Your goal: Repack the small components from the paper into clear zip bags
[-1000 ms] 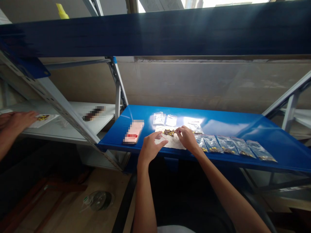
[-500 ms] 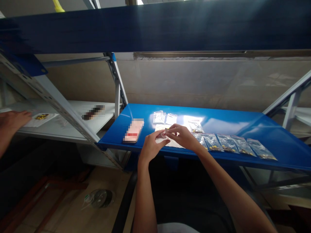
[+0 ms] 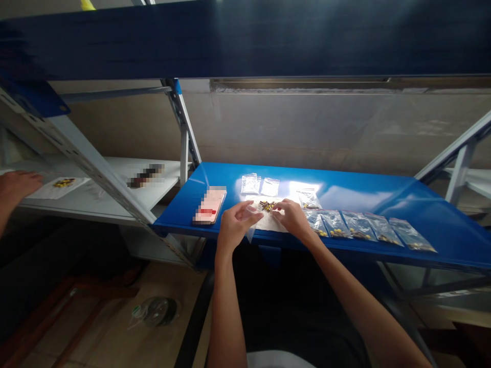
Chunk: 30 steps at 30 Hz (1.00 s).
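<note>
My left hand (image 3: 238, 225) is closed on a small clear zip bag (image 3: 251, 232), pinched between thumb and fingers. A pile of capsules (image 3: 267, 205), dark and yellow, lies on a white sheet (image 3: 268, 224) on the blue shelf. My right hand (image 3: 292, 219) is at the right edge of this pile, fingertips drawn together against the capsules. Whether a capsule sits between them is too small to tell. Right of it, several zip bags with capsules lie in a row, one being this filled bag (image 3: 358, 226). Behind the sheet lie flat clear bags (image 3: 271, 187).
A phone (image 3: 210, 205) lies at the left of the blue shelf (image 3: 383, 191). Overhead runs a dark blue beam (image 3: 245, 41). On the neighbouring white shelf (image 3: 115, 204), another person's hand (image 3: 21, 183) rests near capsules (image 3: 64, 182) on paper.
My right hand went from the pile to the bag at my left hand, then back to the pile. The bag now hangs lower from my left fingers. The other person's hand shifted left.
</note>
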### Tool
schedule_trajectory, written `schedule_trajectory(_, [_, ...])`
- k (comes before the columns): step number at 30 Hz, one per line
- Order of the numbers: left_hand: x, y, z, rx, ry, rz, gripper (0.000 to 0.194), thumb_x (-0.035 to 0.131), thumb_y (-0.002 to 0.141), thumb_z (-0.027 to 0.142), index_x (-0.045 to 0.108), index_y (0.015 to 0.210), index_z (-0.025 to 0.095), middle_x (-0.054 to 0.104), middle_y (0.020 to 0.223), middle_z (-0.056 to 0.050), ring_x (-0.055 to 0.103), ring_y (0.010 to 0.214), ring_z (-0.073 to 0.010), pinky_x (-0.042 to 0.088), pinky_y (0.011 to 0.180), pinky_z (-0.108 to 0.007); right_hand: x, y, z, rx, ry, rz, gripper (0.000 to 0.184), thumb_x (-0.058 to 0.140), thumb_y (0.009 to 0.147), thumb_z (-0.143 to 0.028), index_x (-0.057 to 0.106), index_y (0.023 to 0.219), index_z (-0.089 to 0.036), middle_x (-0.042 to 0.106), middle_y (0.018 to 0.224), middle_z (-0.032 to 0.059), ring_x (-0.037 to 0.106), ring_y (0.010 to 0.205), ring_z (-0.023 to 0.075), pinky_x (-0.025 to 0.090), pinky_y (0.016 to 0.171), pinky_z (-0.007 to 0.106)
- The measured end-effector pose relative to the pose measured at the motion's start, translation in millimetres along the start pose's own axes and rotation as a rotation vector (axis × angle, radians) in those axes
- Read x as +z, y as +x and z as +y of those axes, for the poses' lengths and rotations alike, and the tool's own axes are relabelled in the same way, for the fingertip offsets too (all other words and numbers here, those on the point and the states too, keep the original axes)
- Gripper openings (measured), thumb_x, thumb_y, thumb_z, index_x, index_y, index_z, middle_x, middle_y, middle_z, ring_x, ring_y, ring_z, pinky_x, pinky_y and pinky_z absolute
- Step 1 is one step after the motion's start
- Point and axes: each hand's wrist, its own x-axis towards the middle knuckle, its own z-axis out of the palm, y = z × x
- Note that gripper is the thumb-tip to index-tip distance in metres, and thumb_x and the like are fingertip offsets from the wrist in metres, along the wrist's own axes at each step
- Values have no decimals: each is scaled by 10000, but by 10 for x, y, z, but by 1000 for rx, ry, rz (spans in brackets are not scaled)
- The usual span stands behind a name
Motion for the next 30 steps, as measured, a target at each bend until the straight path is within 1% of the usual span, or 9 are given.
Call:
schedule_trajectory(3, [-2, 5, -5, -3, 19, 22, 587, 902, 697, 456, 744, 1191, 180, 775, 1051, -90, 720, 1012, -255, 579, 889, -348, 58, -19, -37, 24, -63, 6, 144, 661, 948, -249, 785, 994, -190, 720, 989, 98, 654, 967, 242, 468, 811, 300])
schedule_trajectory(6, [-20, 6, -1, -11, 36, 24, 591, 894, 703, 468, 742, 1193, 173, 776, 1040, -88, 720, 997, -250, 577, 885, -348, 66, -24, -60, 22, -102, 0, 174, 626, 972, -270, 776, 980, -182, 707, 985, 110, 646, 978, 245, 468, 798, 298])
schedule_trajectory(11, [-47, -3, 30, -18, 52, 12, 594, 882, 714, 480, 737, 1198, 166, 777, 1034, -94, 724, 997, -255, 581, 875, -347, 59, -10, -65, 16, -96, 0, 182, 628, 972, -292, 769, 1006, -180, 699, 1001, 115, 647, 974, 246, 474, 791, 298])
schedule_trajectory(14, [-53, -12, 43, -17, 72, 10, 591, 878, 718, 485, 738, 1196, 166, 778, 1039, -95, 723, 1002, -254, 577, 889, -349, 71, 8, -56, 21, -91, -15, 170, 619, 977, -255, 769, 1004, -180, 699, 1011, 118, 651, 975, 241, 468, 797, 290])
schedule_trajectory(19, [-67, -12, 16, -12, 91, 0, 600, 872, 725, 502, 735, 1205, 168, 778, 1042, -92, 722, 997, -253, 571, 897, -353, 50, 10, -32, 40, -84, 0, 228, 550, 996, -198, 773, 959, -164, 722, 961, 129, 668, 922, 245, 459, 768, 300])
schedule_trajectory(22, [-72, -6, -9, -20, 106, -23, 604, 866, 733, 510, 732, 1214, 170, 779, 1054, -94, 725, 993, -258, 577, 876, -352, -76, 11, -57, 36, 31, 71, 211, 563, 964, -160, 772, 940, -153, 758, 935, 121, 684, 856, 235, 479, 780, 318])
schedule_trajectory(25, [-60, -7, -6, -27, 123, -68, 605, 857, 746, 509, 730, 1231, 170, 783, 1068, -102, 732, 1006, -269, 582, 881, -361, -306, 40, -158, 5, 258, 111, 125, 648, 906, -201, 765, 939, -175, 780, 876, 77, 690, 751, 205, 507, 738, 314])
schedule_trajectory(27, [-41, -13, 14, -29, 115, -104, 597, 852, 755, 501, 730, 1237, 171, 787, 1075, -104, 736, 1015, -274, 585, 889, -366, -475, 74, -262, -58, 379, 68, 112, 680, 877, -239, 762, 935, -189, 781, 846, 57, 695, 735, 196, 515, 696, 299])
schedule_trajectory(30, [-8, -26, 51, -30, 82, -140, 586, 847, 763, 490, 728, 1242, 174, 788, 1088, -103, 741, 1005, -277, 594, 876, -370, -661, 121, -427, -184, 391, -58, 120, 665, 878, -237, 779, 868, -203, 784, 835, 46, 700, 739, 191, 507, 668, 283])
